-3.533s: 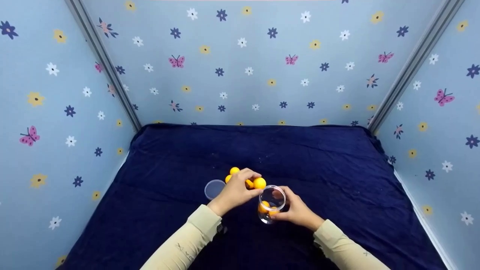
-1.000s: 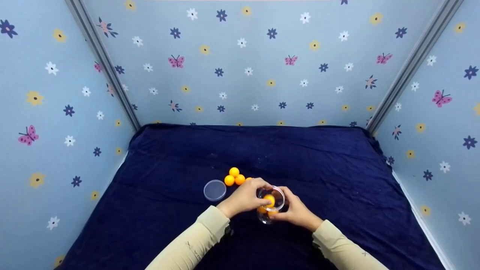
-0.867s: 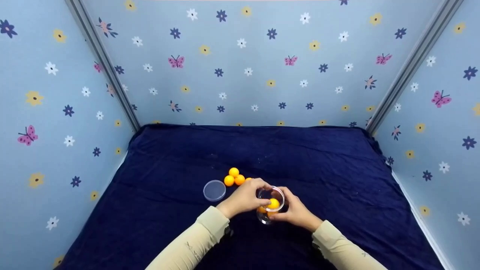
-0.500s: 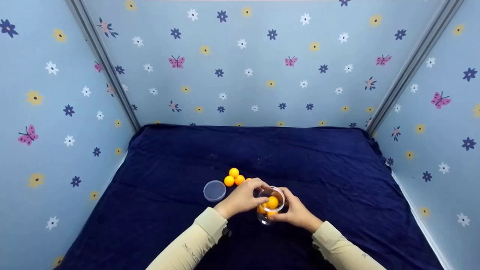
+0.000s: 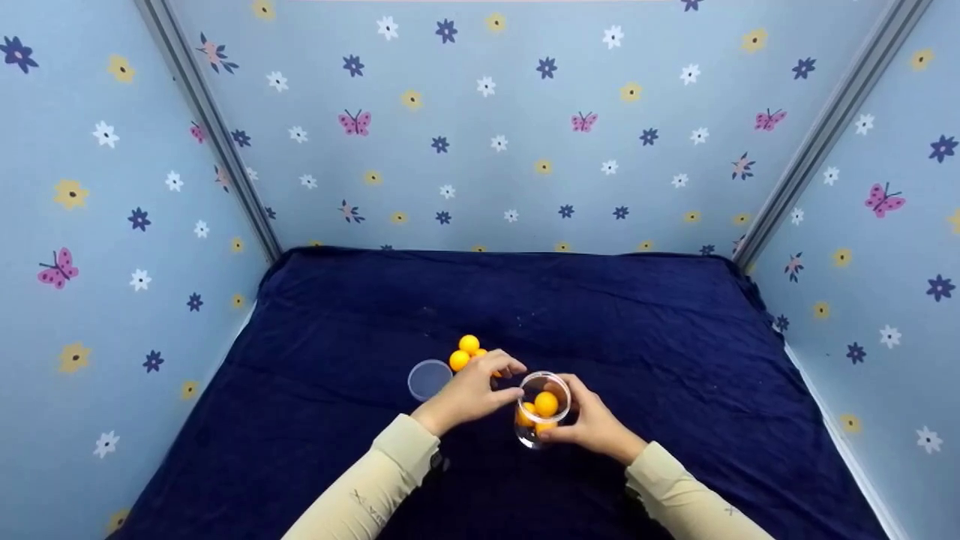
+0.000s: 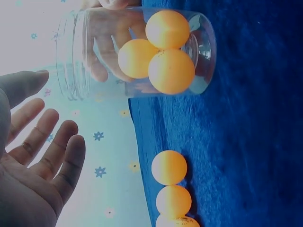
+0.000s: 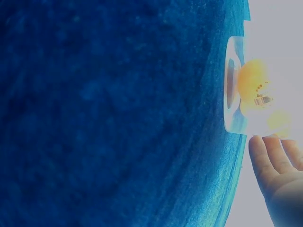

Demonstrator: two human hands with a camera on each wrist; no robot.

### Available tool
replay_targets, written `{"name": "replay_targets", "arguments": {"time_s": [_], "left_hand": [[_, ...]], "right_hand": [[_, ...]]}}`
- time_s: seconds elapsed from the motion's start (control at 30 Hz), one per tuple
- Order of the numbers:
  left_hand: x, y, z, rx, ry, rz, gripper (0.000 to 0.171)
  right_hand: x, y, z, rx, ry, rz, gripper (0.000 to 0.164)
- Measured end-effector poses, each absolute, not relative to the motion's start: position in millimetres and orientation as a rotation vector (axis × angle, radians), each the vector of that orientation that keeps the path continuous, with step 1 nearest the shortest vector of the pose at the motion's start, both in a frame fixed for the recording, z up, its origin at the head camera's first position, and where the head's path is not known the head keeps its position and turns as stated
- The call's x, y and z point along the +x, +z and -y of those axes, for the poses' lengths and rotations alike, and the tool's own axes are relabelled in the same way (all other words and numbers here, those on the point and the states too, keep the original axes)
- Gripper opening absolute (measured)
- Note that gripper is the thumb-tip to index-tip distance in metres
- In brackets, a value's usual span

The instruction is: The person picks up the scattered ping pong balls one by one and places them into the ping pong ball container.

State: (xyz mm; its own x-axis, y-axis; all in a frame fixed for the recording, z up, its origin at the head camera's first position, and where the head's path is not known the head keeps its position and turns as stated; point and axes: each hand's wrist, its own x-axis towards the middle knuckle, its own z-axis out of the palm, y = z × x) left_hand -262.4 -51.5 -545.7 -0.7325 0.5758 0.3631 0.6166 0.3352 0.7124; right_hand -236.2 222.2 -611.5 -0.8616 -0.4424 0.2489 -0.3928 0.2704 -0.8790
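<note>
My right hand (image 5: 596, 421) grips a clear plastic jar (image 5: 531, 436) from its right side, fingers curled round the wall; its open mouth faces up. Three orange ping-pong balls (image 5: 546, 404) are inside, stacked near the bottom in the left wrist view. Just left of the rim, my left hand (image 5: 469, 388) holds nothing; the left wrist view shows its fingers (image 6: 71, 156) spread and loosely bent beside the jar's mouth. Behind this hand lie several more orange ping-pong balls (image 5: 459, 361), partly hidden by it. In the right wrist view, fingertips (image 7: 257, 144) meet the jar's side.
A round clear lid (image 5: 430, 380) lies flat left of the loose balls, its edge partly behind my left hand. Dark blue cloth (image 5: 637, 322) with wrinkles covers the table. Flower-patterned walls (image 5: 510, 180) stand at the back and both sides.
My left hand carried a ping-pong ball to the jar, let it drop in, then drew back left with fingers spread. The jar went from two balls to three; my right hand stayed put.
</note>
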Motion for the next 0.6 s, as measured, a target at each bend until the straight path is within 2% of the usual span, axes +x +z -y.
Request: {"name": "replay_targets", "arguments": {"time_s": [0.6], "left_hand": [[-267,-549,80,-0.966,-1.392,2.536,0.036]], "right_hand": [[-236,-611,-222,-0.787,-1.672,-2.483,0.082]]}}
